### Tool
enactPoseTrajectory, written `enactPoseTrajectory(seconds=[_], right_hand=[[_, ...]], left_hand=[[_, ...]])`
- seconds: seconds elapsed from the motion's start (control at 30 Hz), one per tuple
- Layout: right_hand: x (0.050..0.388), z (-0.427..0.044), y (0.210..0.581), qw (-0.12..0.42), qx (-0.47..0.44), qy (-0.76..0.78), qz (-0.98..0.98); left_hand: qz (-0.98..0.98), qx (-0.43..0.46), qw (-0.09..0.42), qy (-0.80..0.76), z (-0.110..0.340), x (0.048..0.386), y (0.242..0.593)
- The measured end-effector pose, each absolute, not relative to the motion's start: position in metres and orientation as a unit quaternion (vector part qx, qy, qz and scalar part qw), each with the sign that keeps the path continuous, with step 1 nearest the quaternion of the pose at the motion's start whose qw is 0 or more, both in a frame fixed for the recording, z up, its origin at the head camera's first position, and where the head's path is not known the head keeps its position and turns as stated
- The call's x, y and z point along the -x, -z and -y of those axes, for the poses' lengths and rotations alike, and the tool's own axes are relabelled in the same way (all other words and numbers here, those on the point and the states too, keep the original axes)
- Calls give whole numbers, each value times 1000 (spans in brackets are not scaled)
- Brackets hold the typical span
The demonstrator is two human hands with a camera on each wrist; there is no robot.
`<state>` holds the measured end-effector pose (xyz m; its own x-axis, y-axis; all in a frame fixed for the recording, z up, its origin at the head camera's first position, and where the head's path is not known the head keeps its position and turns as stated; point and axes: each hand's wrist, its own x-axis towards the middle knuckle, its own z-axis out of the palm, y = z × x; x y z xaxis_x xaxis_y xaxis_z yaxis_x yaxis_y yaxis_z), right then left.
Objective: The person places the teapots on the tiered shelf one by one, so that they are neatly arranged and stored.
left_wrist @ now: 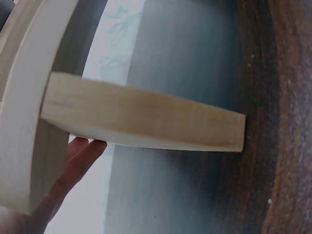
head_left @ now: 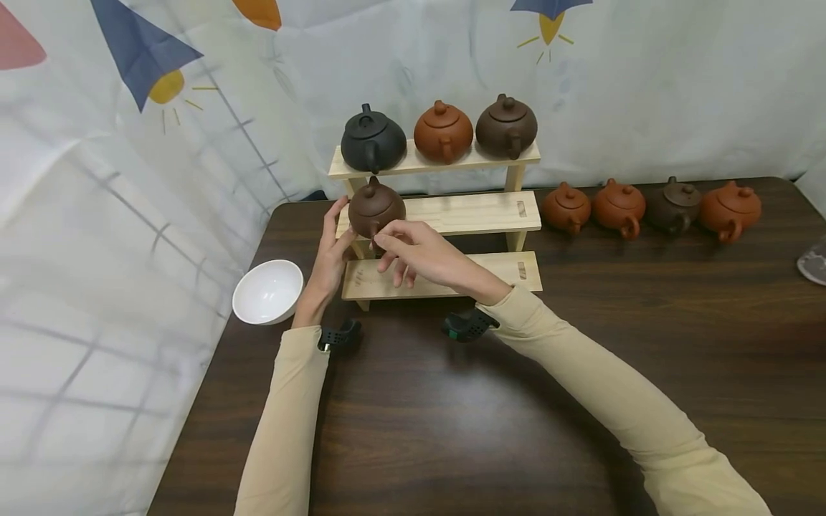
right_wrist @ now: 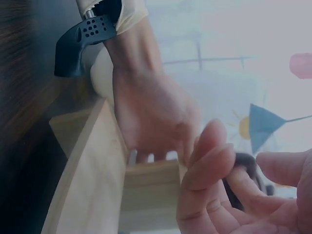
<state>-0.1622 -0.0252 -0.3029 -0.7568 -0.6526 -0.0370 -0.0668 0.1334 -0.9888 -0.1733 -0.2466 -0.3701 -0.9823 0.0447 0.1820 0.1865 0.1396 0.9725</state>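
A dark brown teapot (head_left: 376,206) sits at the left end of the middle tier of a stepped wooden shelf (head_left: 474,211). With thumb and forefinger my right hand (head_left: 429,256) pinches its handle (right_wrist: 246,163), which faces me. Its other fingers are loosely bent. My left hand (head_left: 330,264) is at the shelf's left end, beside the teapot, fingers extended. In the left wrist view, the shelf's wood hides much of that hand (left_wrist: 73,170); whether it touches the teapot I cannot tell.
On the top tier stand a black teapot (head_left: 373,142), an orange-brown teapot (head_left: 443,133) and a dark brown teapot (head_left: 507,127). Several smaller teapots (head_left: 619,206) line the table to the right. A white bowl (head_left: 267,292) is left of my left hand. Curtain (head_left: 400,64) hangs behind.
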Motion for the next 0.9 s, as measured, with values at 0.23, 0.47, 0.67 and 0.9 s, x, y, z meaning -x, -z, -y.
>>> enactPoseTrajectory(seconds=[0.23,0.47,0.67,0.9], right_hand=[[160,-28,297,213,253,606,-723],[160,-104,286,174,215,597,-753],[160,-171,282,120,166,598,-774],[167,-229,310,116,86,560,-816]], left_hand=[[736,90,63,668,244,178,372],[724,96,63,681,243,177,373],[723,103,67,680,245,175,377],[719,108,77,682,244,176,380]])
